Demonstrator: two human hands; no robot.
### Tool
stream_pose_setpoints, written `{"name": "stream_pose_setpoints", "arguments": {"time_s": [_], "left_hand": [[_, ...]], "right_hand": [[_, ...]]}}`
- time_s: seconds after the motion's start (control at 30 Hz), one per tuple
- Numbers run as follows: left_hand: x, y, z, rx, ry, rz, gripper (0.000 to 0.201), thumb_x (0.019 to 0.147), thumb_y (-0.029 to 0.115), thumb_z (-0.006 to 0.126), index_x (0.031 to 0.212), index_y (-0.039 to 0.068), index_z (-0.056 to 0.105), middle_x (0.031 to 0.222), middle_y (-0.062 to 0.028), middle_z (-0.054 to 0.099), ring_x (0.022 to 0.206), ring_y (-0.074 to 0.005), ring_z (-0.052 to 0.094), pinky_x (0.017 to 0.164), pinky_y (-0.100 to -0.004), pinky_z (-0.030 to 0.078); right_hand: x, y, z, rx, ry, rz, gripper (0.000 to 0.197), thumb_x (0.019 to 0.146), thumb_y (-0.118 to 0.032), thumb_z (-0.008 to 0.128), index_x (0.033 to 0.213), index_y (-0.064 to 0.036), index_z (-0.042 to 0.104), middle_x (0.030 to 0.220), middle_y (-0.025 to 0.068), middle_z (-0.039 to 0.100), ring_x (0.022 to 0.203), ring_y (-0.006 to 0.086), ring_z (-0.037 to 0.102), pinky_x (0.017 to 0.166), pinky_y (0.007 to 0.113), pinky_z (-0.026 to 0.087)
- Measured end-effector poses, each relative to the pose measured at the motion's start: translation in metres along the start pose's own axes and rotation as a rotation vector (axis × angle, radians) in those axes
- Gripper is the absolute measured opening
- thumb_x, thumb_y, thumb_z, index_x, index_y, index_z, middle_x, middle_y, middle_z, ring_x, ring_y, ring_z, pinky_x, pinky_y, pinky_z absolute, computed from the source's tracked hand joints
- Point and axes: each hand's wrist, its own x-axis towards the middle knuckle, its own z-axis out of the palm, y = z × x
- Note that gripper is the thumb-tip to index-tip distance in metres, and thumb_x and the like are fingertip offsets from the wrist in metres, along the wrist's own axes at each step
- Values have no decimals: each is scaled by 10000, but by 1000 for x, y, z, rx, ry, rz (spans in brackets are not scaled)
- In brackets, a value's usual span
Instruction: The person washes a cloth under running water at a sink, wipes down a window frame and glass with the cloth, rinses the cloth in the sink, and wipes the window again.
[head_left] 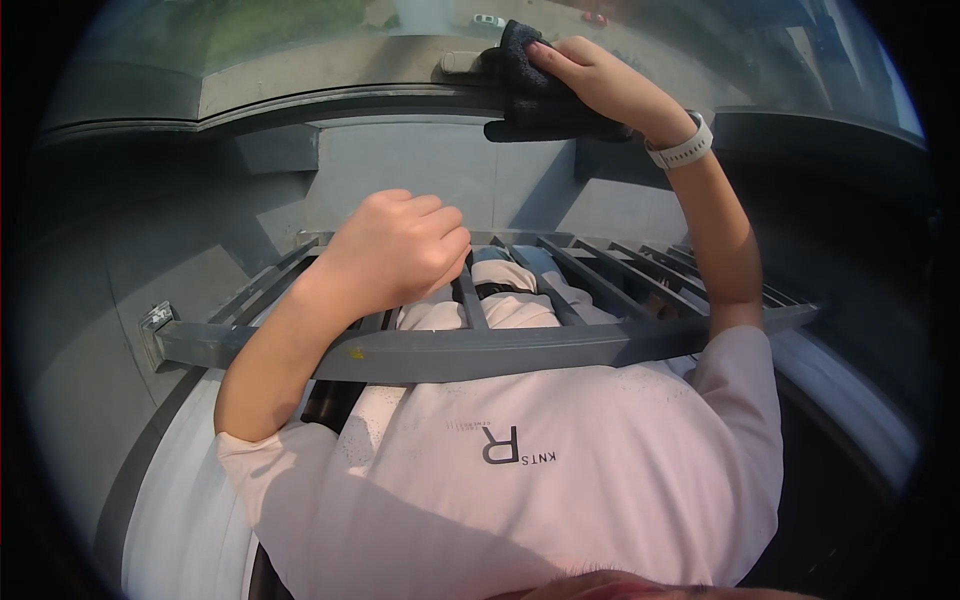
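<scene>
My right hand (590, 85) is stretched far forward, closed on a dark grey cloth (555, 105). Folds of the cloth hang over the lower window frame, next to a pale window handle (462, 63) whose right end it seems to cover. A light watch band circles that wrist. Nearer to me, my left hand (405, 245) makes a fist above the railing (450, 350), back of the hand up. Its palm is turned away, so anything inside the fingers is hidden; nothing sticks out of it. I cannot tell whether it touches a bar.
The grey metal railing runs across in front of my chest, with bars leading forward. Beyond it is a grey ledge (400, 165) below the window glass (330, 35). Through the glass, far below, are grass, paving and a white car (489, 20). A grey wall (85, 290) stands left.
</scene>
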Motion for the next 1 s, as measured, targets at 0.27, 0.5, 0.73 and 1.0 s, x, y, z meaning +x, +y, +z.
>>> {"name": "stream_pose_setpoints", "arguments": {"time_s": [0.27, 0.5, 0.73, 1.0], "left_hand": [[31, 11, -9, 111, -54, 126, 243, 772, 135, 751, 644, 94, 548, 666, -17, 522, 633, -192, 558, 550, -323, 426], [22, 2, -22, 68, -3, 0, 201, 772, 131, 724, 639, 105, 576, 650, -13, 525, 630, -188, 569, 537, -320, 422], [51, 14, -32, 180, 34, 61, 246, 746, 101, 759, 636, 93, 539, 655, -25, 501, 602, -200, 526, 518, -319, 401], [42, 26, -20, 100, 19, -42, 245, 770, 121, 738, 622, 109, 543, 643, -10, 498, 606, -178, 524, 499, -315, 375]], "right_hand": [[3, -14, 5, -389, 150, -151, 514, 1034, -340, 499, 767, 69, 657, 742, 276, 664, 708, 456, 651, 690, 490, 548], [-14, 24, -17, 95, -26, -119, 536, 1064, -417, 503, 844, 55, 631, 623, 163, 535, 574, 243, 551, 631, 357, 490], [-16, 17, -18, -27, 71, -76, 547, 1063, -404, 488, 839, 65, 659, 685, 152, 633, 624, 287, 611, 643, 400, 502], [-25, 20, -28, 97, 65, -111, 549, 1066, -408, 465, 829, 50, 655, 701, 212, 650, 658, 373, 624, 681, 423, 504]]}}
